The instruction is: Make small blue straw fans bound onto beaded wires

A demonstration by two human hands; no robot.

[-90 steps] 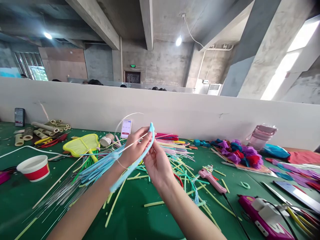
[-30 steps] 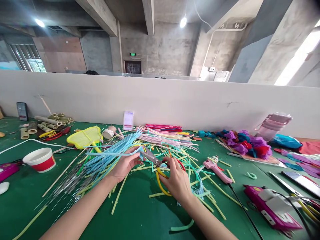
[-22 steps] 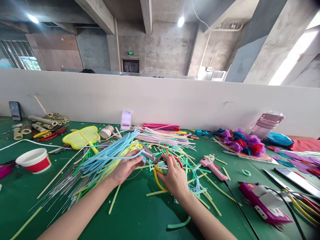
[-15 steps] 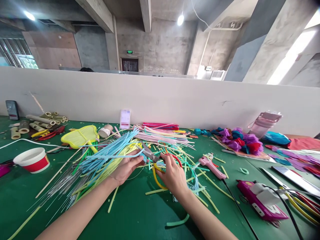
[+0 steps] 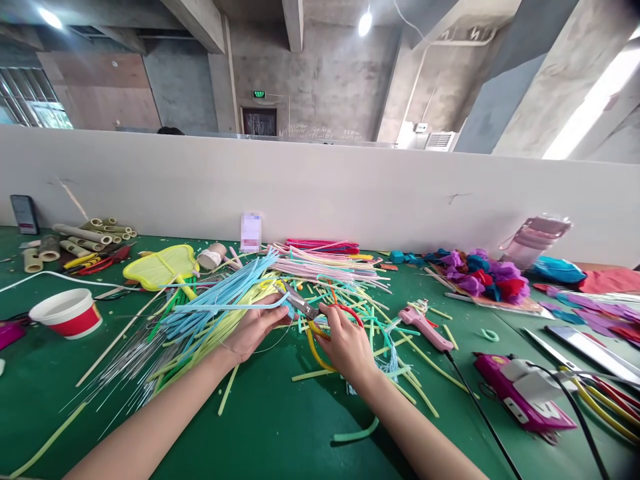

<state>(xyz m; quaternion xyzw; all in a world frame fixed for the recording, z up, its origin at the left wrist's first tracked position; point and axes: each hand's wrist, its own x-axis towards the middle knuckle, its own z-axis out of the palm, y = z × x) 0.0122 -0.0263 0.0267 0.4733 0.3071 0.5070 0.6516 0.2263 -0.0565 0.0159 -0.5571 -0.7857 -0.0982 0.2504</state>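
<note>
My left hand (image 5: 254, 331) is closed on a long light blue strip (image 5: 240, 306), which sticks out to the left over the pile. Its fingertips pinch a small blue piece beside the scissor blades. My right hand (image 5: 349, 343) grips scissors (image 5: 304, 307) with one red and one yellow handle loop; the blades point up and left to the pinched end. Whether the blades touch the strip I cannot tell. A thin wire loops below my left hand. Under and behind both hands lie bundled blue strips (image 5: 215, 320) and yellow-green strips (image 5: 227, 333).
A pink glue gun (image 5: 425, 328) and a magenta power strip (image 5: 523, 400) lie right, with a cord between. Left stand a paper cup (image 5: 70, 313) and a yellow fan-shaped piece (image 5: 163, 268). Thin metal wires (image 5: 130, 373) spread left of my forearm. A white partition (image 5: 320, 193) edges the table.
The view has tipped slightly downward. Both hands keep nearly the same place and grip; the blue strip and the scissors have shifted only a little.
</note>
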